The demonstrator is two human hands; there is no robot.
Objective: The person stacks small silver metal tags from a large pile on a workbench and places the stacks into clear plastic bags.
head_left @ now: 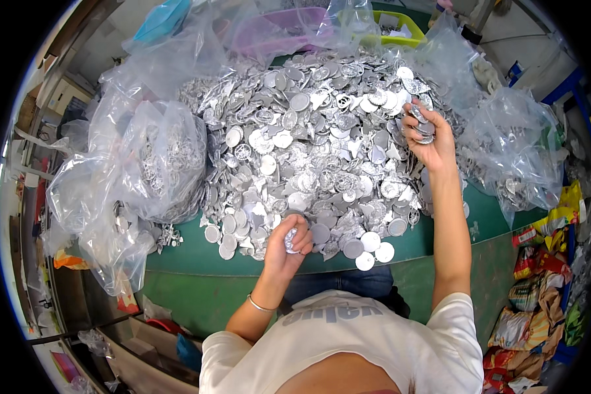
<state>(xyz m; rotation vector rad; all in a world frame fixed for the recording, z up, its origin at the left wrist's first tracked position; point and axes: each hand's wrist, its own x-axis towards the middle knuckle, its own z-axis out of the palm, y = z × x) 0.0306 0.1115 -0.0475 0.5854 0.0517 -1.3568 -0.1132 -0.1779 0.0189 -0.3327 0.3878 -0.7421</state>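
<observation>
A broad heap of silver metal discs and cut-out medallions (322, 151) covers most of the green table. At its near edge my left hand (286, 244) is closed around a silver medallion (291, 240), fingers curled over it. Farther off on the right, my outstretched right hand (428, 136) grips several silver medallions (421, 125) stacked together, just over the heap's right side. A few pale round discs (370, 241) lie loose near the table's front edge, between my two arms.
Clear plastic bags (138, 157) of metal pieces stand left, another plastic bag (515, 151) right. Behind the heap sit a purple basin (279, 31) and a yellow-green basin (410, 33). Colourful packets (532, 289) fill the floor at right; a drawer (144, 351) is at lower left.
</observation>
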